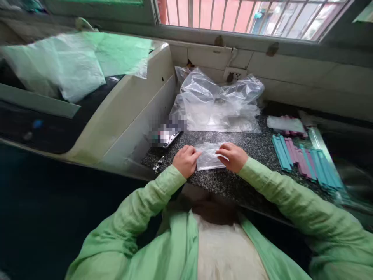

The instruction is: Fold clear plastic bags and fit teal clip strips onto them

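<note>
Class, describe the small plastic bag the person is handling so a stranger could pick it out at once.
Find the speckled dark stone counter under the barred window. At its near edge, the left hand and right hand pinch a small clear bag lying flat. Unlike the big crumpled plastic heap behind, it is small and flat.

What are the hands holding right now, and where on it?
A small clear plastic bag on the counter: left hand at its left edge, right hand at its right.
</note>
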A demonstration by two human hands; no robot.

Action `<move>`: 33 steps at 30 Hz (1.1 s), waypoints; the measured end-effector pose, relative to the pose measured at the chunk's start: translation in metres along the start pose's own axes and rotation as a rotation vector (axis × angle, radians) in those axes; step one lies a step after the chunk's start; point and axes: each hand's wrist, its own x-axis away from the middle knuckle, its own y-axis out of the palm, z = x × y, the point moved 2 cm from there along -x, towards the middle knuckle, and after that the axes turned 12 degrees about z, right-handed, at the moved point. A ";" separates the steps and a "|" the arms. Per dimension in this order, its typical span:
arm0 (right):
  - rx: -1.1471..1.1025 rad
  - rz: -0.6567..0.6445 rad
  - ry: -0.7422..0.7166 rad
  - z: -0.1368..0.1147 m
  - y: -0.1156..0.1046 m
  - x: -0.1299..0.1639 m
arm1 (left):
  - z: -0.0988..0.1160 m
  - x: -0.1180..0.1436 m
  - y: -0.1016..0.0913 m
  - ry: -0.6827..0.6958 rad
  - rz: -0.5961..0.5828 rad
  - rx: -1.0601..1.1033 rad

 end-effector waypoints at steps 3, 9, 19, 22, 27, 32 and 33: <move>0.032 -0.018 -0.028 -0.003 0.000 0.006 | -0.009 -0.012 0.007 -0.008 -0.049 -0.043; 0.155 -0.018 -0.022 0.007 -0.003 0.029 | -0.020 -0.011 0.018 -0.016 -0.113 -0.062; 0.185 0.089 -0.021 0.008 -0.022 0.029 | -0.021 -0.001 0.001 0.040 0.165 0.140; 0.158 0.087 -0.004 0.008 -0.030 0.032 | -0.016 0.011 -0.012 0.189 0.200 0.253; 0.095 0.108 0.015 0.004 -0.029 0.036 | -0.006 0.017 -0.017 0.401 0.214 0.135; 0.046 0.120 0.013 -0.008 -0.024 0.030 | 0.004 0.007 -0.014 0.433 0.289 0.126; 0.039 0.130 0.015 -0.012 -0.023 0.027 | 0.004 0.005 -0.015 0.404 0.303 0.149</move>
